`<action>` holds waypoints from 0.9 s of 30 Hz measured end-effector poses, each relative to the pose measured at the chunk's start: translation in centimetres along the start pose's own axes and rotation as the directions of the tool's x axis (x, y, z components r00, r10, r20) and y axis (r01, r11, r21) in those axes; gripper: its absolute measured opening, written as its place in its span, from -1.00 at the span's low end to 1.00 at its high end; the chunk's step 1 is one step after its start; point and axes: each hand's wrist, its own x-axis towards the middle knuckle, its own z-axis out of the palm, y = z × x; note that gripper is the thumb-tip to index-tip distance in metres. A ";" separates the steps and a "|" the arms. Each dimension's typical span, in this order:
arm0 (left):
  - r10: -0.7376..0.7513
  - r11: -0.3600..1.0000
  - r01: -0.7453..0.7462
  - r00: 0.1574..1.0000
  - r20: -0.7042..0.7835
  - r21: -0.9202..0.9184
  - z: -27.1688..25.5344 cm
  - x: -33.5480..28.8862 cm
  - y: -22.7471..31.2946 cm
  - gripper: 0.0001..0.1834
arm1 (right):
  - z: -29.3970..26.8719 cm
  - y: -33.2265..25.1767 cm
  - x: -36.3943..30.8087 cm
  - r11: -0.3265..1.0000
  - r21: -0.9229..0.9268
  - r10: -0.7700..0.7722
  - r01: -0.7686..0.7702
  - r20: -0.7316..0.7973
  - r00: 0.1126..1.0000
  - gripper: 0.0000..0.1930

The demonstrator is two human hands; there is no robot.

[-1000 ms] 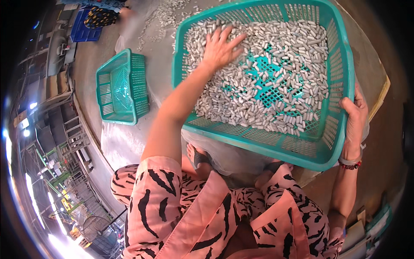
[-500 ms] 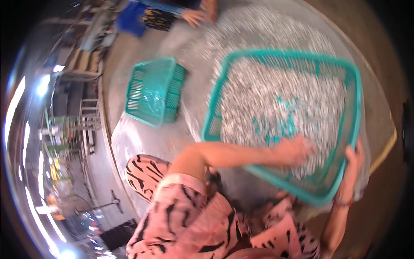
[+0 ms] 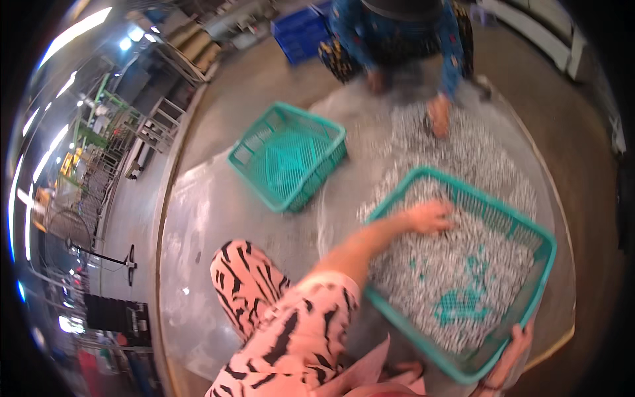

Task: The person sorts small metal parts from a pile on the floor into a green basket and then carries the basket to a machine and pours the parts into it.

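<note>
A large green plastic basket [image 3: 548,255] sits tilted in front of me, with a layer of small silvery-grey pieces [image 3: 423,284] over much of its slatted bottom. The pieces are too small to name. Bare green slats show through near the middle. My left hand [image 3: 430,217] rests on the pieces toward the basket's far left side, fingers apart and slightly blurred, nothing plainly gripped. At the near right corner, my right hand [image 3: 519,341] is closed around the basket's rim.
A second green basket [image 3: 324,169] stands to the left. Beyond the large basket, loose silvery pieces [image 3: 489,155] spread over the clear plastic sheet [image 3: 218,205]. Across from me a crouching person [image 3: 397,33] reaches a hand [image 3: 438,116] into them. A blue crate [image 3: 299,36] stands behind.
My left hand has moved from the basket's near side to its far left side, across the pieces. The pieces lie differently, and my right hand stays on the rim. The view has shifted.
</note>
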 end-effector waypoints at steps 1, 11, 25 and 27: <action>-0.389 0.916 0.393 0.919 0.066 -0.074 0.3 -1.9 0.1 -0.47 | -0.1 0.0 0.0 0.999 -0.002 0.033 -0.033 0.045 0.998 -0.46; -0.608 0.743 0.542 0.792 -0.058 -0.392 4.7 -7.5 12.4 -0.45 | -0.9 1.9 0.4 0.939 0.268 0.183 -0.216 0.142 0.973 -0.62; 0.611 0.752 -0.549 0.788 -0.074 0.365 4.9 7.7 2.1 -0.59 | 0.1 0.6 -1.1 0.956 0.178 0.227 -0.232 0.048 0.973 -0.73; 0.442 0.806 -0.372 0.896 -0.049 0.461 2.5 2.7 -0.1 -0.56 | 0.0 0.8 -0.9 0.959 0.169 0.222 -0.229 0.058 0.973 -0.76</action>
